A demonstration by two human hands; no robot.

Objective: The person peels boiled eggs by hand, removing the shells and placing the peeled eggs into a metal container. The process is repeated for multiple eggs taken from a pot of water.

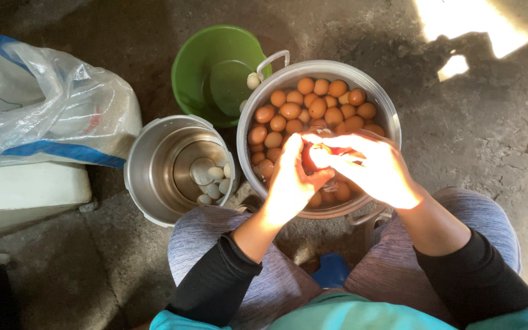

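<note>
Hands working one smooth oval egg (320, 156) over large round steel pot (264, 91) of brown eggs (316, 107).
Left hand (291, 180) and right hand (377, 171) are curling closed around it together; glare is hiding surface detail. Smaller steel pot (148, 177) is holding pale peeled eggs (209, 177); green plastic bucket (200, 61) is sitting behind.

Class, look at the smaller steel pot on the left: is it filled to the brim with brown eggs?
No. The smaller steel pot holds only a few white peeled eggs at its bottom.
</note>
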